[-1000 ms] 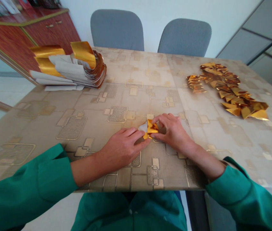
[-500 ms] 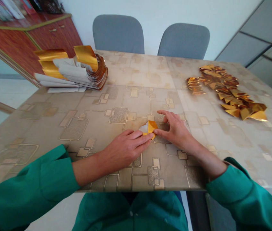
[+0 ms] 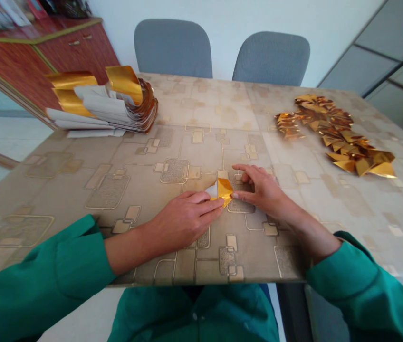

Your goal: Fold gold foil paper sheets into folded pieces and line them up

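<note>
At the far left of the patterned beige tabletop (image 3: 116, 190) we see a curled stack of gold-and-white foil paper sheets (image 3: 116, 102), lying well apart from our hands. Behind it stands a reddish wooden cabinet (image 3: 44, 52), and across the table two grey upholstered chairs (image 3: 173, 47) are pushed in.

Moving toward the middle, our left hand (image 3: 183, 221) lies low on the table with its fingers stretched flat, the tips pressing down on the near edge of a small folded gold foil paper piece (image 3: 222, 190). That piece sits on the table near the front centre, between our two hands, with a white underside showing at its left corner. Our right hand (image 3: 262, 190) is loosely curled, thumb and forefinger pinching the right edge of the same piece; the other fingers are spread above it.

We judge the piece very light, thin and slick on its foil face, easy to crease and easy to crumple or tear. It should be held by its edges and corners with fingertips, and pinned flat against the table, not squeezed.

At the far right a scattered pile of folded gold foil triangles (image 3: 340, 133) lies well apart from our right hand.
</note>
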### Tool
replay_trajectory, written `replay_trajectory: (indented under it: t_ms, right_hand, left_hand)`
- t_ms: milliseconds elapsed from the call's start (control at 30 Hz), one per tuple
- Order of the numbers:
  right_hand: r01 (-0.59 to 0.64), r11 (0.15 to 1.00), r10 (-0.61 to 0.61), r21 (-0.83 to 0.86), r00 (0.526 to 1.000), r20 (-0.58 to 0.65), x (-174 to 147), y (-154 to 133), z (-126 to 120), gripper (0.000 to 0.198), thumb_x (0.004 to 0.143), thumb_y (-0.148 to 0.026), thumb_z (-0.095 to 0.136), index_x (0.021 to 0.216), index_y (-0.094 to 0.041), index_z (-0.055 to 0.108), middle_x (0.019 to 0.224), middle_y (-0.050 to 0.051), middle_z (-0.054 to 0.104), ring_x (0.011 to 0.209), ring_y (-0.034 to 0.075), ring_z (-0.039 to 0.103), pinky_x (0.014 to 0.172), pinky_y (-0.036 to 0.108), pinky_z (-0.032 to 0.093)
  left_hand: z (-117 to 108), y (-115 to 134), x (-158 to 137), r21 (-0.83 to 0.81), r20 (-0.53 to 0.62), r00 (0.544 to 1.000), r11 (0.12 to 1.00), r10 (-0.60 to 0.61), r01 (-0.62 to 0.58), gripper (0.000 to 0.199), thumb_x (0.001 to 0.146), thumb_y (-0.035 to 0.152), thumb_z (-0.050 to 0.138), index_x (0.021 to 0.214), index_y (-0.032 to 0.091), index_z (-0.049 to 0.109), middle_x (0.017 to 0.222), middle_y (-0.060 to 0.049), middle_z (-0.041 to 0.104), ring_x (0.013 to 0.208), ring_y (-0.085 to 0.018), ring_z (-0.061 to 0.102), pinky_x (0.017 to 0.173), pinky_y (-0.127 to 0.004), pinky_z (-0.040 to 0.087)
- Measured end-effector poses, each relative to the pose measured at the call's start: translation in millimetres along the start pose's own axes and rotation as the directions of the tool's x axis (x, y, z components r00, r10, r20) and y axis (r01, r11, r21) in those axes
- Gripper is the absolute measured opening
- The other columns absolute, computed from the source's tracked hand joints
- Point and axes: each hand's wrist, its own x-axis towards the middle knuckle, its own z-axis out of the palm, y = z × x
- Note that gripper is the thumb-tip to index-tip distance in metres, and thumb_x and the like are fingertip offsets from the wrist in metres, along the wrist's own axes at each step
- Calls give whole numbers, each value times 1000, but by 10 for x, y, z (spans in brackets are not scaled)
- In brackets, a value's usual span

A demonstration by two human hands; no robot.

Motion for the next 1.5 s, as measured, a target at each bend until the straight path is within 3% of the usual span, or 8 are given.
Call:
replay_trajectory:
  t_ms: [200, 333, 500, 667, 800, 1033, 1333, 1500]
  right_hand:
    - [153, 988, -153, 2, 988, 15, 18, -81, 50, 21, 85, -35, 72, 97, -22, 61, 88, 3, 63, 84, 20, 55, 78, 34, 39]
    - [285, 958, -287, 41, 954, 83, 4, -132, 13, 12, 92, -31, 65, 96, -21, 62, 92, 3, 64, 87, 18, 55, 79, 32, 40]
    - [362, 932, -357, -13, 925, 134, -23, -186, -51, 17, 96, -34, 58, 106, -21, 63, 105, 9, 63, 98, 22, 55, 83, 35, 42]
    - [407, 909, -390, -87, 906, 163, -32, -217, -49, 20, 98, -33, 56, 112, -22, 64, 102, 7, 64, 96, 22, 55, 83, 35, 40]
    - [416, 902, -395, -117, 903, 169, -39, -241, -44, 21, 98, -31, 55, 112, -22, 67, 100, 7, 65, 95, 22, 55, 83, 36, 41]
    - [451, 886, -435, -112, 889, 141, -21, -226, -71, 24, 98, -27, 55, 117, -21, 67, 118, 9, 66, 105, 23, 55, 90, 38, 43]
    - [452, 843, -439, -291, 891, 113, 35, -277, 21, 27, 102, -31, 48, 105, -19, 72, 98, 8, 70, 91, 21, 56, 78, 34, 40]
    - [463, 846, -457, -263, 885, 87, 32, -276, 23, 27, 101, -33, 49, 107, -18, 71, 98, 7, 70, 91, 21, 56, 78, 34, 40]
  left_hand:
    - [29, -62, 10, 12, -86, 995, 999, 42, -42, 32, 100, 23, 50, 126, 10, 62, 125, -10, 67, 109, -23, 60, 89, -38, 53]
    - [30, -121, 25, -45, -108, 994, 998, 29, -34, 32, 100, 33, 55, 122, 12, 64, 118, -9, 70, 109, -23, 61, 88, -37, 53]
    - [-23, -121, 74, -59, -128, 992, 998, -20, 12, 22, 99, 31, 58, 110, 15, 68, 117, -9, 67, 105, -21, 61, 90, -36, 53]
    - [-44, -79, 101, -37, -125, 986, 994, -110, 106, 17, 98, 28, 58, 94, 15, 68, 102, -8, 64, 91, -19, 61, 77, -30, 52]
    - [-21, -105, 78, 20, -133, 987, 995, -93, 96, 19, 100, 21, 51, 94, 15, 68, 90, -5, 65, 84, -18, 60, 75, -30, 52]
    - [-8, -184, 27, 96, -114, 989, 990, -95, 106, 21, 101, 16, 47, 96, 12, 67, 97, -7, 68, 92, -20, 62, 82, -31, 53]
    - [11, -214, 55, 181, -113, 986, 974, -119, 138, 18, 100, 17, 51, 93, 15, 68, 88, -5, 66, 82, -19, 60, 70, -29, 50]
    - [21, -219, 64, 244, -138, 986, 961, -96, 127, 19, 98, 15, 51, 88, 13, 66, 82, -5, 66, 78, -18, 61, 68, -28, 51]
